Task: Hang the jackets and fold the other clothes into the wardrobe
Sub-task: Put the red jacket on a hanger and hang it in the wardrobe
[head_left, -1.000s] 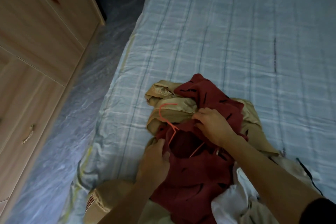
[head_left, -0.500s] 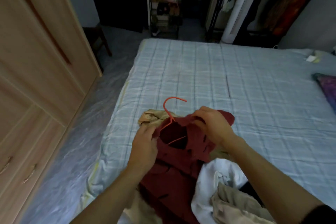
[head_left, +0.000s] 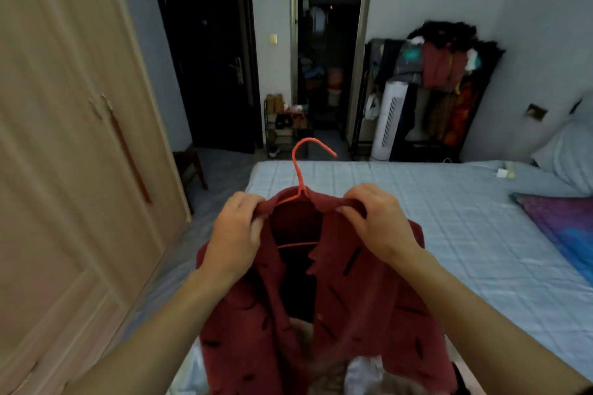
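We hold the red jacket (head_left: 346,314) up on its orange hanger (head_left: 301,176) — our left hand (head_left: 236,234) and right hand (head_left: 377,221) each grip a shoulder by the collar — between the closed wardrobe (head_left: 73,138) and the bed (head_left: 465,221).

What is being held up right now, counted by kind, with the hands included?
red jacket: 1
orange hanger: 1
hands gripping the collar: 2, left hand and right hand
Total: 4
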`<state>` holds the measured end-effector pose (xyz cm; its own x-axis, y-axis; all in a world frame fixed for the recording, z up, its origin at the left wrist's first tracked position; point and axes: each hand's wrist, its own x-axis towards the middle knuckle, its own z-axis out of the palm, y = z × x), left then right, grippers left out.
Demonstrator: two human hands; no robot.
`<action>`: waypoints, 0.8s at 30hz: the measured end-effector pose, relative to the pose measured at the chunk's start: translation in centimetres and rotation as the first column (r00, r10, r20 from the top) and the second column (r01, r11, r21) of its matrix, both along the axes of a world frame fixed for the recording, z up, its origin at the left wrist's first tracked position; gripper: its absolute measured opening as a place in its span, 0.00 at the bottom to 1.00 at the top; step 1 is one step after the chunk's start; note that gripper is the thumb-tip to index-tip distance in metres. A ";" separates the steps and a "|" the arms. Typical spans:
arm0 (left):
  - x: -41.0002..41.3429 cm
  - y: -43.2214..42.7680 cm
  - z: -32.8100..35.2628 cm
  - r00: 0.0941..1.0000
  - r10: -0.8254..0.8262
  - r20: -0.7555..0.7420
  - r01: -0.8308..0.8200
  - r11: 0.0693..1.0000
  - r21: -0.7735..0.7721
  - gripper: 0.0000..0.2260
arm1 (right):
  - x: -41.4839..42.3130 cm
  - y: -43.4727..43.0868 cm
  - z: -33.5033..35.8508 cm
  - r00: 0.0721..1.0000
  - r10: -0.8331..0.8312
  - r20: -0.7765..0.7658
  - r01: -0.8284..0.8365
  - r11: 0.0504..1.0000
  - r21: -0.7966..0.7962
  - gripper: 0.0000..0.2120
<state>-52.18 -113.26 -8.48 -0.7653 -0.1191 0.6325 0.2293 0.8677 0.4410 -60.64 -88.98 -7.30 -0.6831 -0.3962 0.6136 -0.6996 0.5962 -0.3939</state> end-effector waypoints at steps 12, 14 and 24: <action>1.5 -0.9 12.7 0.965 -0.134 -0.225 0.091 0.977 -0.191 0.08 | 3.7 0.5 11.0 0.954 -0.142 -0.264 0.078 0.968 -0.239 0.05; 1.8 -1.1 13.6 0.963 -0.155 -0.219 0.112 0.974 -0.198 0.08 | 4.0 0.9 11.6 0.949 -0.171 -0.264 0.097 0.957 -0.274 0.05; 3.5 -3.3 12.8 0.983 -0.155 -0.097 0.130 0.965 -0.229 0.14 | 4.7 2.6 11.2 0.945 -0.211 -0.249 0.124 0.938 -0.324 0.05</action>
<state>-48.72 -116.56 4.30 -0.6861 0.1382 0.7143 0.3949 0.8953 0.2061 -55.94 -86.35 3.90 -0.5095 -0.0580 0.8585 -0.7062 0.5982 -0.3787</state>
